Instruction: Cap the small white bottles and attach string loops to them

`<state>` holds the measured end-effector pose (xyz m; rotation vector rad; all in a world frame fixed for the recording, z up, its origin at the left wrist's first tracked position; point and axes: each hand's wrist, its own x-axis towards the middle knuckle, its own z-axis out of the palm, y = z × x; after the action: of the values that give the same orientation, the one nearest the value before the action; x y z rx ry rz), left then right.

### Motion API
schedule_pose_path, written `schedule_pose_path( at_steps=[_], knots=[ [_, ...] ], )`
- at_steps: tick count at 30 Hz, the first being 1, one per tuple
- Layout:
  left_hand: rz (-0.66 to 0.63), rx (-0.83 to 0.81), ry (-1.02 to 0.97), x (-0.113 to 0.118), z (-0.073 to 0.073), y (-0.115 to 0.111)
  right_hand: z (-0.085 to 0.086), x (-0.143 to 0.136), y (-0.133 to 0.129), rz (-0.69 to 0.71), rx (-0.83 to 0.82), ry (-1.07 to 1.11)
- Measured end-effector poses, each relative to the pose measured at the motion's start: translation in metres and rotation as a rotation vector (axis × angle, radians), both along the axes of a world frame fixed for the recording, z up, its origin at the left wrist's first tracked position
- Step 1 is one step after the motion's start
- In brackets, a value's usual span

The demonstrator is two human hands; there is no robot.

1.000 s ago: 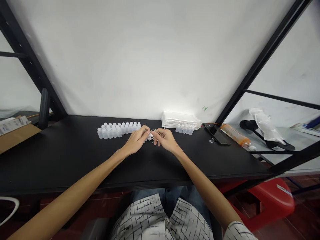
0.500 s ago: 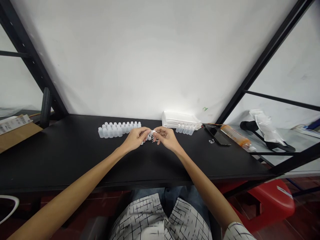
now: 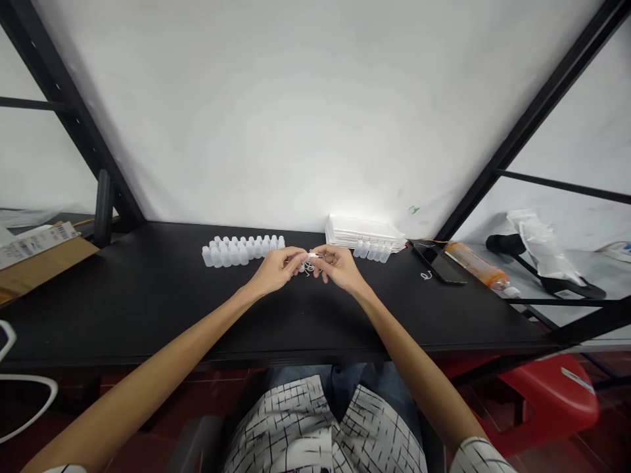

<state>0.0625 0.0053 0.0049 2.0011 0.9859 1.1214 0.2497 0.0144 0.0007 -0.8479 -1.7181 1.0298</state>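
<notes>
Over the middle of the black table my left hand (image 3: 279,269) and my right hand (image 3: 341,268) meet, thumbs and fingertips pinched. Between them is a small white piece (image 3: 312,255), too small and covered to name. Thin white curly strands (image 3: 308,267) show just below the fingertips. Left of my left hand, small translucent plastic bottles (image 3: 227,253) with white tops stand upright in rows. On the other side, beyond my right hand, several similar bottles with thin pointed tips (image 3: 372,251) stand in a short row.
A stack of white flat packets (image 3: 362,230) lies against the wall. To the right are a dark phone (image 3: 438,264), a loose white curl (image 3: 426,276) and an orange-ended clear bottle (image 3: 476,264). A cardboard box (image 3: 49,269) sits left; black frame posts flank the table. A red stool (image 3: 557,401) stands below.
The whole view has shifted a little, so everything on the table appears farther right. Both hands remain pinched together at the white piece, which now appears more level between the fingertips.
</notes>
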Motion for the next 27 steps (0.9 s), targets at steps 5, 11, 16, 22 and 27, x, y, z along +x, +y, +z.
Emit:
schedule_pose_path(
  at_steps=[5,11,16,22,27],
  knots=[
    [-0.038,0.013,-0.015,-0.002,-0.003,0.003,0.002,0.001,-0.001,-0.008,-0.013,-0.075],
    [-0.080,-0.062,-0.087,-0.004,0.000,0.007,0.006,0.003,-0.002,-0.034,-0.006,-0.073],
    [-0.061,0.053,0.010,-0.005,-0.001,0.006,0.002,0.008,0.000,-0.012,0.068,-0.110],
    [0.005,0.144,0.010,-0.006,-0.003,0.009,0.001,0.007,0.000,-0.002,0.049,-0.117],
    [0.023,0.028,-0.057,-0.007,-0.001,0.011,0.006,0.013,0.002,-0.013,-0.026,-0.019]
  ],
)
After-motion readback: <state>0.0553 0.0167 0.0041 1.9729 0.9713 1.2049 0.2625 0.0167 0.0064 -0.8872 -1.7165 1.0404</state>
